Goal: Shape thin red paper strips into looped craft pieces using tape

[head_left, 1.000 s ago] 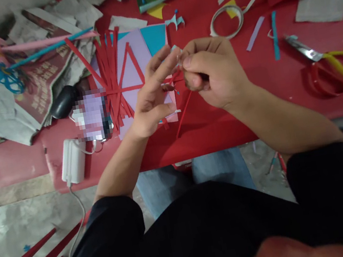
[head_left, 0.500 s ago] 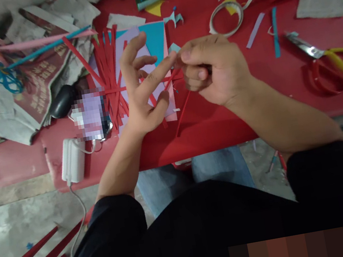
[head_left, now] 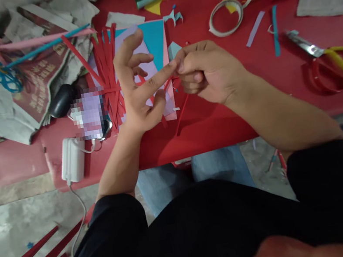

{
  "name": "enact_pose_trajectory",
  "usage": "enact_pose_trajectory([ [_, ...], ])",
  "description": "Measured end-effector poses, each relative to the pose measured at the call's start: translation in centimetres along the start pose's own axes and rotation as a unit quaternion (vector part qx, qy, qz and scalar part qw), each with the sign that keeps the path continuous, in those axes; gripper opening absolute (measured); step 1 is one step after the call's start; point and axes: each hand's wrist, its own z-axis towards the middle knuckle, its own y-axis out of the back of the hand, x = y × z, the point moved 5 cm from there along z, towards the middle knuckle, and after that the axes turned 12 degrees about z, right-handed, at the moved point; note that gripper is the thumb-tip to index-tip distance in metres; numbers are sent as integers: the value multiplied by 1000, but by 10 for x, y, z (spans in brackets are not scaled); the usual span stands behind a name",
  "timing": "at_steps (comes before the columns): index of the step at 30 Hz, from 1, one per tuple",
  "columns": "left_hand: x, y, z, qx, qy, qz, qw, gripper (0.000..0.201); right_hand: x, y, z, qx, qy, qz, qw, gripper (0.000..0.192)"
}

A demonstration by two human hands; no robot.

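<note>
Your right hand [head_left: 211,72] is curled shut, thumb & index pinching a thin red paper strip [head_left: 182,113]; the strip runs down-left from under that fist to the red table top [head_left: 224,123], free end near the table's front edge. Your left hand [head_left: 138,90] is mostly open: index stretched out w/ its tip touching the right thumb at the pinch, other fingers spread & raised, thumb just below the strip. Can't tell if the left index presses the strip itself.

Under the left hand lies a stack of lilac, blue & pink paper sheets [head_left: 155,38], w/ a bundle of cut red paper strips [head_left: 109,77] fanned across its left side. Right of the hands, well apart: a white tape roll [head_left: 225,17] & yellow-and-red handled scissors [head_left: 335,59].
</note>
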Motion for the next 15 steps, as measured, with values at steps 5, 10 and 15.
enact_pose_trajectory([
  [5, -6, -3, -1, -3, 17, 9, 1000, 55, -1, 0, 0, -19, 9, 3, 1000, 16],
  [10, -16, 0, 0, -6, 47, -14, 999, 53, 0, 1, 1, -23, 36, -6, 999, 15],
  [15, -24, 8, -3, 13, 62, -41, 997, 71, -1, 2, 1, -32, 64, -27, 997, 22],
])
